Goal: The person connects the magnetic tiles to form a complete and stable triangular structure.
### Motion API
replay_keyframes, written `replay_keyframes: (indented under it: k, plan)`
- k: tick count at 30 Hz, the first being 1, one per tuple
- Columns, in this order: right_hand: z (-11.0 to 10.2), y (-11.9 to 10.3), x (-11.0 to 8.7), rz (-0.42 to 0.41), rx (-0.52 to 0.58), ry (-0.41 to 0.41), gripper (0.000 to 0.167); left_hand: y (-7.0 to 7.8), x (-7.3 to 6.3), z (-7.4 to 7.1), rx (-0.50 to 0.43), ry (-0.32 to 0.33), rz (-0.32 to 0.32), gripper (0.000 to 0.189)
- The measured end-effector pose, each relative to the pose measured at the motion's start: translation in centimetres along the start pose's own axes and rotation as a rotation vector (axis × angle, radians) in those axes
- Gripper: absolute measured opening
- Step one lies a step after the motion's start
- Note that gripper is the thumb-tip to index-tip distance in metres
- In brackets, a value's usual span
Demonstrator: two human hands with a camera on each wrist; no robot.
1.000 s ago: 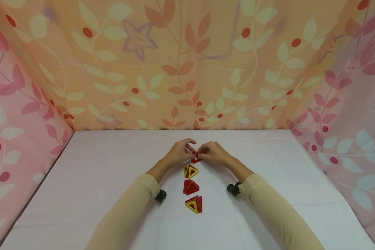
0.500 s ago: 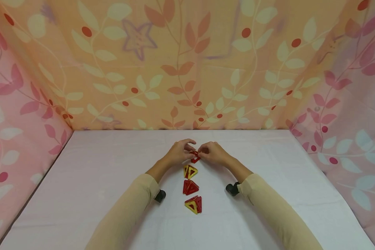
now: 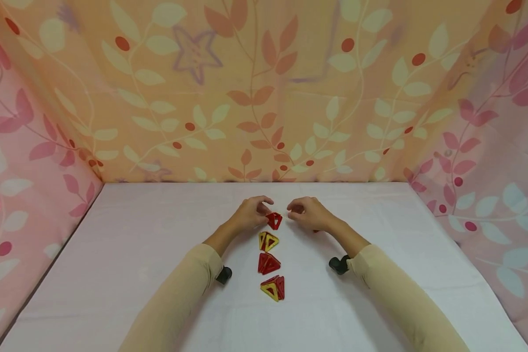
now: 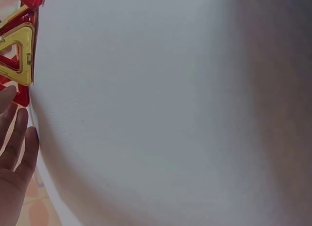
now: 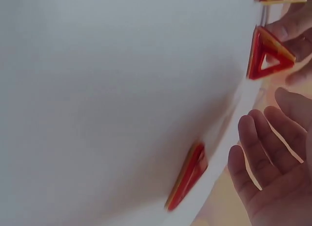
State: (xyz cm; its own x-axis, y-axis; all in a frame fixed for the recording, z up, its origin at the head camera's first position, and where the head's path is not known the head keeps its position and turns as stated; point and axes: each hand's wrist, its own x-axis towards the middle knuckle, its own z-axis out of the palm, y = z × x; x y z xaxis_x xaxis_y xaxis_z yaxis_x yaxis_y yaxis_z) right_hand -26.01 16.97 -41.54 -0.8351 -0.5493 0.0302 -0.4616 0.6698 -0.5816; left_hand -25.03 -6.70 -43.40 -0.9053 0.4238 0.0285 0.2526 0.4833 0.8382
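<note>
At the far end of a row of triangular magnetic tile builds, a red pyramid (image 3: 275, 221) stands beside my left hand (image 3: 248, 213). My left thumb lies against or very close to it, and the other fingers stay spread and fairly straight, as the left wrist view shows. To the right, my right hand (image 3: 310, 213) is apart from the pyramid, its fingers loosely bent around nothing. Under the right wrist lies a red triangular tile (image 5: 187, 177), mostly hidden in the head view. Nearer in the row comes a yellow-and-red pyramid (image 3: 268, 241).
Closer to the body are a red pyramid (image 3: 269, 263) and a red-and-yellow one (image 3: 273, 288). They stand on a white-covered table (image 3: 158, 234). A floral curtain (image 3: 255, 98) rises behind the far edge, with pink cloth on both sides.
My right hand has let go of the far red pyramid and moved right, away from it. A red tile now shows beneath the right wrist. The left hand has shifted slightly left.
</note>
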Motion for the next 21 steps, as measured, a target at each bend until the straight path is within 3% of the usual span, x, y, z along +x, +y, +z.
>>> replay_keyframes:
  k: [11, 21]
  plan:
    - [-2.9, 3.3, -4.3, 0.055, -0.003, 0.019, 0.027, -0.2, -0.2, 0.0, 0.005, -0.004, -0.018, 0.041]
    - [-3.2, 5.5, -6.5, 0.019, 0.029, 0.012, 0.038, -0.4, -0.1, 0.0, 0.009, 0.003, 0.008, 0.039]
